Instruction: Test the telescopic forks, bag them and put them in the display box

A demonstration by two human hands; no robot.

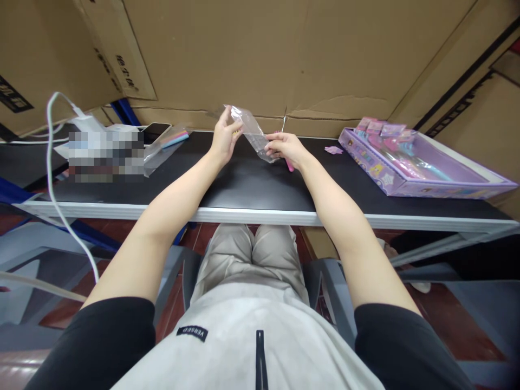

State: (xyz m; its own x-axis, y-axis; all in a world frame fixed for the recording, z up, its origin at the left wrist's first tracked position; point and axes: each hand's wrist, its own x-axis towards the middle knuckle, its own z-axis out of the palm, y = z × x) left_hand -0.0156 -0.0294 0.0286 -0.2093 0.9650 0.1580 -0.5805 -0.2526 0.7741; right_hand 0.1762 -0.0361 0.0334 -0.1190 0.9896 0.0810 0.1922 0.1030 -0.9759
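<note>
Between my two hands, a clear plastic bag [252, 130] is stretched at a slant above the black tabletop. My left hand [226, 135] pinches its upper left end. At the lower right end, my right hand [287, 149] has its fingers closed on the plastic. A pink item [289, 165] lies on the table just under my right hand, mostly covered by it, so I cannot make out its kind. Further right lies a small pink paper piece [333, 150].
A purple display box [385, 176] with several packaged pink and blue items stands at the right. At the left are a phone [156, 131], a clear bag with colored sticks [174, 140], and a white cable [49, 146]. Cardboard [260, 59] walls the table's back.
</note>
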